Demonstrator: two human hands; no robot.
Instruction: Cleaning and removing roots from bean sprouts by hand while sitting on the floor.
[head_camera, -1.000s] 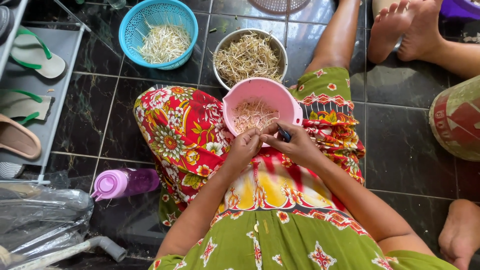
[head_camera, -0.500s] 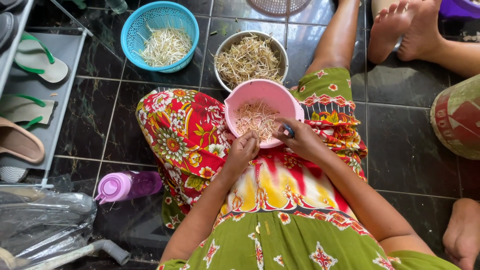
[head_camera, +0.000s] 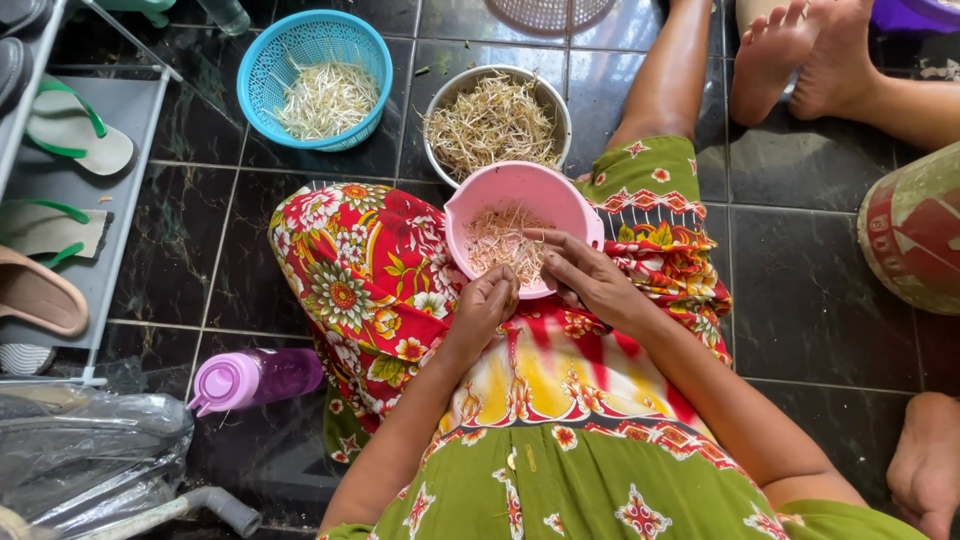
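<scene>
Sprouts (head_camera: 505, 245) lie in the pink bowl (head_camera: 520, 190) on our lap. Our left hand (head_camera: 485, 305) is clenched at the near rim, seemingly pinching a sprout; our right hand (head_camera: 590, 275) reaches in with loose fingers. We judge we are sorting; next comes picking another sprout. Beyond stand a metal bowl (head_camera: 497, 80) and blue basket (head_camera: 315, 40).

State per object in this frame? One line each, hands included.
pink bowl: upright on lap, part-filled with sprouts
metal bowl: on floor, heaped with sprouts
blue basket: on floor, thin layer of sprouts
purple bottle: lying on its side, lid on
left hand: fingers curled at pink bowl's near rim
right hand: fingertips in pink bowl's sprouts
</scene>
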